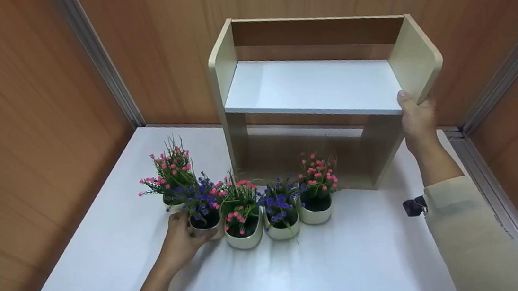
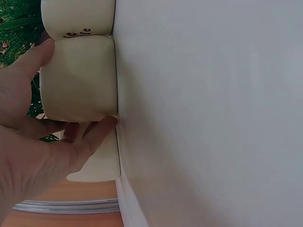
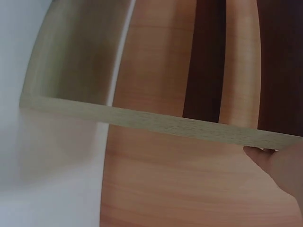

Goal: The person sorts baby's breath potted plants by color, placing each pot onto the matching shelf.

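Note:
A two-tier shelf point(image 1: 312, 85) with pale wood sides and a white board stands at the back of the table. My right hand point(image 1: 420, 123) grips its right side panel point(image 3: 156, 124), thumb at the front end of the white board. At the left, my left hand point(image 1: 180, 243) holds a cream flowerpot point(image 2: 78, 78) of purple artificial flowers point(image 1: 201, 198), thumb on one side and fingers on the other. Pink-flowered pots stand on both sides of it, one behind left point(image 1: 170, 173), one to the right point(image 1: 244, 235). The held pot's base appears level with the tabletop.
Farther right are another purple-flowered pot point(image 1: 283, 228) and a pink-flowered pot point(image 1: 317, 213), in front of the shelf's lower compartment. The white table point(image 1: 328, 267) is enclosed by wood-grain panels point(image 1: 160, 55) at the back and sides, with metal corner strips point(image 1: 103, 60).

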Demonstrator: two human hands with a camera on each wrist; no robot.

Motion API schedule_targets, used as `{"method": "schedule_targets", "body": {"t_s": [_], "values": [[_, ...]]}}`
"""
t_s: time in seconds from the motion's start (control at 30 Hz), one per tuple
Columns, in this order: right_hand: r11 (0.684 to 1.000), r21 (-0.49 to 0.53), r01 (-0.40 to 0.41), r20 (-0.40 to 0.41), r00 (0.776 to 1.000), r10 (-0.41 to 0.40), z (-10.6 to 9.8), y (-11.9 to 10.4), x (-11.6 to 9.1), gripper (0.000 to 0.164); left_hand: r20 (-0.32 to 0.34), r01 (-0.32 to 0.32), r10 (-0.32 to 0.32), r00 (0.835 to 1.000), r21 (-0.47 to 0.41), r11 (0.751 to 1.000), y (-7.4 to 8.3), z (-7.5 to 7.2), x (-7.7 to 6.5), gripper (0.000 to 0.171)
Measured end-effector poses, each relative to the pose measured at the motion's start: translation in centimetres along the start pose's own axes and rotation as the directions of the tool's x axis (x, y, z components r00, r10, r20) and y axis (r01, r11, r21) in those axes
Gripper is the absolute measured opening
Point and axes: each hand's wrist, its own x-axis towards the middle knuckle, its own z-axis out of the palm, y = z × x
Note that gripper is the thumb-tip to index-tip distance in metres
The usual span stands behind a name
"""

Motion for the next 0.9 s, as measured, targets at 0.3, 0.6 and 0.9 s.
{"method": "schedule_targets", "body": {"t_s": [0.3, 0.6, 0.9], "values": [[0.999, -0.036, -0.028, -0.002, 1.000, 0.028, 0.0, 0.0, -0.1, 0.059, -0.002, 0.031, -0.032, 0.999, -0.108, 0.994, -0.1, -0.5, -0.8, 0.104], [1.000, 0.005, -0.010, -0.045, 0.999, 0.010, 0.1, 0.2, 0.1, 0.056, 0.051, 0.122, -0.117, 0.992, -0.121, 0.985, 0.6, -1.7, -2.4, 0.122], [0.999, 0.016, 0.039, -0.032, 0.999, -0.038, 0.2, 0.4, 0.1, 0.062, 0.028, 0.141, -0.138, 0.990, -0.163, 0.977, 2.4, -4.2, -4.2, 0.122]]}}
